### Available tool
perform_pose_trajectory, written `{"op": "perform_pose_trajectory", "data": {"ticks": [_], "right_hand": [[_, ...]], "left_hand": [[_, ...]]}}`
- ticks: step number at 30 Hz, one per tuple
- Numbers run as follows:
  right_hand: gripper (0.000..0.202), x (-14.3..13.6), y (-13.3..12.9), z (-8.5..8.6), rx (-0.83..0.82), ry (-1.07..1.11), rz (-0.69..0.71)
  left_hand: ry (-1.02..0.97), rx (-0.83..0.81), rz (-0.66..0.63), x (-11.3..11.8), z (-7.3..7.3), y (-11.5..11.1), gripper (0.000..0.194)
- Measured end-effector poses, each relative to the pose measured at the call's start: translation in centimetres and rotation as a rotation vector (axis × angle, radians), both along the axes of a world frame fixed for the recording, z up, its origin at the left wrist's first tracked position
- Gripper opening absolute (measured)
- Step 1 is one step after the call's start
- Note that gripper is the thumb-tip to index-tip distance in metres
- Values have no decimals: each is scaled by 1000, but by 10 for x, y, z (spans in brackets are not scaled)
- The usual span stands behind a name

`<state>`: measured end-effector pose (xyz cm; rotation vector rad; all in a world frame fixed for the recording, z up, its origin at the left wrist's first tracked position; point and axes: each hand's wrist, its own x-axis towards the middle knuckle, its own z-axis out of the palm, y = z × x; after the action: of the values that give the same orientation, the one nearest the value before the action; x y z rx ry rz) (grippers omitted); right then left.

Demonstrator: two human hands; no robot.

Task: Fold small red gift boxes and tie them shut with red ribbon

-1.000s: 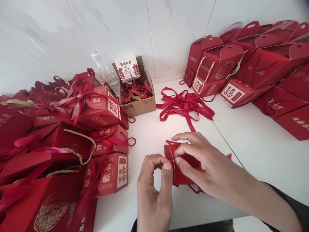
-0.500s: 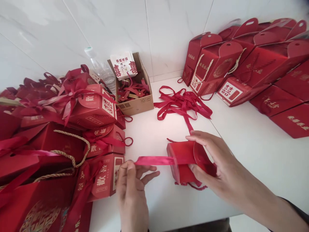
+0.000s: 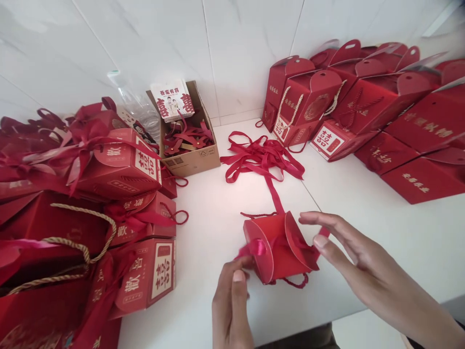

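A small red box with curved flaps lies on the white table, cord loops at its far and near sides. My left hand is at the box's left side, thumb and fingers closed on the ribbon that comes out by the left flap. On the right, my right hand has its thumb and index finger apart, with a bit of red ribbon at the thumb tip; whether it grips that is hard to see. From the far side of the box, ribbon runs back to a loose red ribbon heap.
Many red gift boxes with ribbons are piled at the left. More red boxes stand stacked at the right. A cardboard box holding cards and ribbon pieces stands by the wall, beside clear plastic.
My left hand has moved right, up to the box, and the ribbon stretch between them is gone. My right hand has come off the box to its right. The camera view has shifted.
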<state>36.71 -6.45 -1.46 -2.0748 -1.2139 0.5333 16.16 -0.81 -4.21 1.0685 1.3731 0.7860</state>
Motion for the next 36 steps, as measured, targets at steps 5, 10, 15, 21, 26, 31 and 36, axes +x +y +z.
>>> {"op": "perform_pose_trajectory", "data": {"ticks": [5, 10, 15, 21, 26, 31, 36], "right_hand": [[30, 9, 4, 5, -90, 133, 91], [35, 10, 1, 8, -185, 128, 133], [35, 4, -1, 12, -92, 147, 75], [31, 5, 1, 18, -89, 206, 149], [22, 15, -3, 16, -32, 76, 181], [27, 11, -2, 16, -62, 99, 122], [25, 14, -2, 11, -94, 51, 154]], "left_hand": [[-62, 67, -49, 17, 6, 10, 51], [-257, 128, -98, 27, 11, 30, 38], [-348, 105, -44, 32, 15, 44, 26], [-361, 82, 124, 27, 15, 50, 25], [-460, 117, 293, 18, 20, 64, 17], [-444, 47, 128, 12, 13, 60, 30], [-303, -31, -115, 18, 6, 47, 41]]}}
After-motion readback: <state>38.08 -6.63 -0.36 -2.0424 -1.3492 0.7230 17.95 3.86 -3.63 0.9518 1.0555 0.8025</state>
